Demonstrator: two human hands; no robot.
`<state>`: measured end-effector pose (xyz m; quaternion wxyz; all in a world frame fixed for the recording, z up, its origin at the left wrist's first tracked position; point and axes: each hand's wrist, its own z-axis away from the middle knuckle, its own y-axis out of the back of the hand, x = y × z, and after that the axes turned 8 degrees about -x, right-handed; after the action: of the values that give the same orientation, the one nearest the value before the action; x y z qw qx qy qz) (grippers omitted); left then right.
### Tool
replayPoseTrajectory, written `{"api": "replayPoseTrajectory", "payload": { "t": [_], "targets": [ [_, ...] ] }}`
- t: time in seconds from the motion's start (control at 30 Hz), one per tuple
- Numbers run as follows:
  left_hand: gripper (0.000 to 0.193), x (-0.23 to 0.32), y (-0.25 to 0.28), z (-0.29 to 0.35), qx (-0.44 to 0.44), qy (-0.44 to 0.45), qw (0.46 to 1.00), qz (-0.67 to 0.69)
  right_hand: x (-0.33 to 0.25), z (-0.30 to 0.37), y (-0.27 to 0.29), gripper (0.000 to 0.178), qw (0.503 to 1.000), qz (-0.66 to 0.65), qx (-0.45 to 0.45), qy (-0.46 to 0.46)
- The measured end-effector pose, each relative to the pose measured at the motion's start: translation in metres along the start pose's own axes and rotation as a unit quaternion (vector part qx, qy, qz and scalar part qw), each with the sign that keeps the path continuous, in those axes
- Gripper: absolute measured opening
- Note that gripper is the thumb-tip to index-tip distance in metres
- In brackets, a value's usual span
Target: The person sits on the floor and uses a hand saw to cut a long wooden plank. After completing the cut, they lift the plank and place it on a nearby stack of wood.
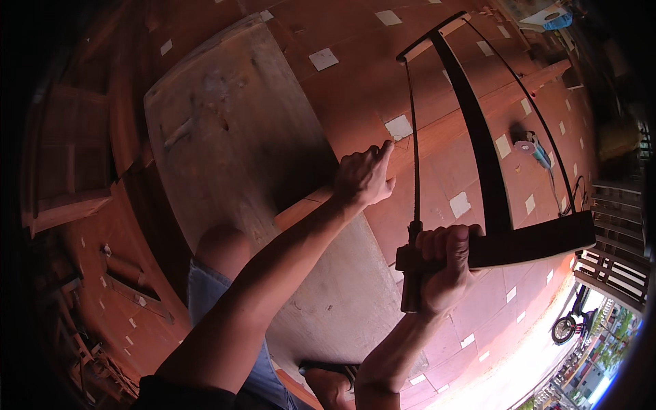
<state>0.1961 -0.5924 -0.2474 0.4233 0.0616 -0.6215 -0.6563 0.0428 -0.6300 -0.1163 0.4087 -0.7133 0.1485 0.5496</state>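
A wooden frame saw (474, 130) is held in my right hand (444, 266), whose fingers wrap round its near end beside the handle. Its thin blade (414, 137) runs away from me and crosses over a long reddish wooden board (454, 130). Whether the teeth touch the wood I cannot tell. Just left of the blade, my left hand (365, 172) is closed on the board with fingers bent over it and the forefinger toward the blade. Under the board's near end lies a broad, worn wooden bench top (239, 89). My bent knee (224, 249) rests on that bench.
On the tiled floor right of the saw lies an angle grinder (534, 149) with its cord. Wooden furniture (68, 157) stands at the left. Slatted wooden pieces (615, 273) are at the right edge, near a motorbike (566, 328) in bright light. My sandalled foot (331, 383) is below.
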Motion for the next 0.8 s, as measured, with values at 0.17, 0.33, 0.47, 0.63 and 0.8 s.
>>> {"api": "replayPoseTrajectory", "payload": {
  "t": [0.17,0.33,0.47,0.63,0.8],
  "targets": [
    [0.066,-0.004,0.000,-0.003,0.010,0.009,1.000,0.001,-0.039,-0.032,-0.047,0.031,0.990,0.114,0.037,-0.075],
    [0.061,0.005,0.026,0.002,-0.054,0.002,0.998,-0.015,-0.035,-0.049,-0.071,0.026,0.966,0.231,0.046,-0.106],
    [0.062,-0.016,-0.003,0.022,0.100,-0.085,0.991,-0.011,-0.046,-0.053,-0.073,0.028,0.913,0.369,0.052,-0.164],
    [0.059,-0.079,-0.015,0.107,0.139,-0.107,0.982,0.064,-0.048,-0.054,-0.076,0.031,0.842,0.517,0.062,-0.141],
    [0.056,-0.087,0.004,0.143,0.100,-0.029,0.993,0.049,-0.045,-0.050,-0.084,0.037,0.784,0.606,0.097,-0.098]
  ]
}}
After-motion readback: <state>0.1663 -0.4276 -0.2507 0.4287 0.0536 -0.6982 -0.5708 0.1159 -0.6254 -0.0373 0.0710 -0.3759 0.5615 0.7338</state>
